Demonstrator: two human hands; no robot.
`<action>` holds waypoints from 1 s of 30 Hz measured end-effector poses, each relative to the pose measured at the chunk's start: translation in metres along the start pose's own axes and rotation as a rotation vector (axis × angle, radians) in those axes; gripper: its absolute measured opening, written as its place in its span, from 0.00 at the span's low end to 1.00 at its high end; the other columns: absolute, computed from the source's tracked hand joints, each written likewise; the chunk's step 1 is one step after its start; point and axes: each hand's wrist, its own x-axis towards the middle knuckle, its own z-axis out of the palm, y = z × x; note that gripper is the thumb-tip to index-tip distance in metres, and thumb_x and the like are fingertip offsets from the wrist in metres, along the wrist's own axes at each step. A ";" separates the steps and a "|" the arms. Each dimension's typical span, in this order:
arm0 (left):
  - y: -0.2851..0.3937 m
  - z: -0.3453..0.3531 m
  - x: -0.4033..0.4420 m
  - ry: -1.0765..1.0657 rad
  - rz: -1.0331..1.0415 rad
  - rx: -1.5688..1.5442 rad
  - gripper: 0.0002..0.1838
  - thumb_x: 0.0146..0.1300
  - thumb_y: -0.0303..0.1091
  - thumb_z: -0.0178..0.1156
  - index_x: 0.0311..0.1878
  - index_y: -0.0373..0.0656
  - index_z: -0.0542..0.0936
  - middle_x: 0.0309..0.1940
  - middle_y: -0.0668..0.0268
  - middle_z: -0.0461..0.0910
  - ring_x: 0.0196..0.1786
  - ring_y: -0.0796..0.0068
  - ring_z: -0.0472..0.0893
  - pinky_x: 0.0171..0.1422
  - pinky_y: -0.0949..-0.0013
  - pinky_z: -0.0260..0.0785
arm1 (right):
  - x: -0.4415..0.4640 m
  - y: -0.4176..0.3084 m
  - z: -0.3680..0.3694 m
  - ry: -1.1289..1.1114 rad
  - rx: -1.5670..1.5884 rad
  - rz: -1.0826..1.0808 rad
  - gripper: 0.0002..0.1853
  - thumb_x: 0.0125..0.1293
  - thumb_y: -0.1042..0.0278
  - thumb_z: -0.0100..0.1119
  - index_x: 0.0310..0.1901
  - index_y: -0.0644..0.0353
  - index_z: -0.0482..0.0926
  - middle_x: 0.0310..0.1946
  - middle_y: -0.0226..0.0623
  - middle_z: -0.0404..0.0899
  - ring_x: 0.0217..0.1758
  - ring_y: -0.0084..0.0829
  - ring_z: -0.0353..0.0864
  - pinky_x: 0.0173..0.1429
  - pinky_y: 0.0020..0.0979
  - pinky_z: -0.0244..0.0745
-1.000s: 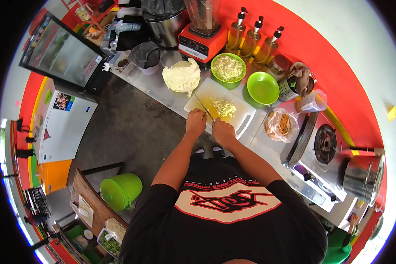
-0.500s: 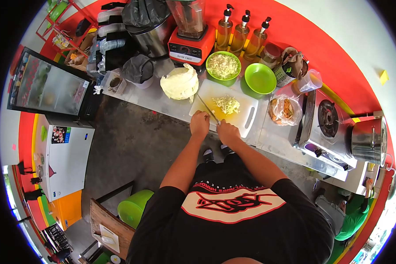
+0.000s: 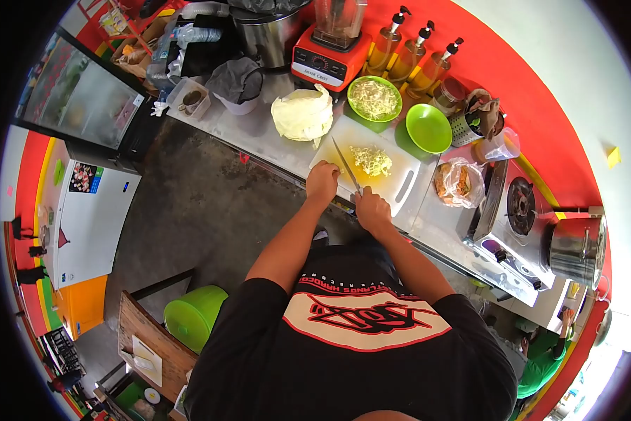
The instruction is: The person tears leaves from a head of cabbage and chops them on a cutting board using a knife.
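My right hand is closed around the handle of a knife, whose blade points up and left across the white cutting board. At the board's near left edge, my left hand has its fingers pressed together, with a small pale piece by the fingertips. Shredded cabbage lies in a pile right of the blade. Left of the board sits a cabbage head. Behind it, a green bowl holds more shreds, and a second green bowl looks empty.
A red blender and pump bottles line the back. To the right are a plastic bag of orange food, a gas stove and a steel pot. Another person in green is at the lower right.
My left hand has moved apart from the knife, toward the board's left edge. The blade stands steeper and closer to the shreds. The whole view has shifted.
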 end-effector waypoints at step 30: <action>-0.014 0.005 0.002 0.056 0.130 -0.059 0.05 0.61 0.25 0.63 0.37 0.40 0.87 0.41 0.54 0.80 0.46 0.48 0.82 0.52 0.49 0.76 | 0.013 -0.022 0.011 -0.067 -0.006 0.004 0.22 0.79 0.50 0.49 0.50 0.65 0.76 0.44 0.57 0.86 0.49 0.56 0.88 0.55 0.52 0.81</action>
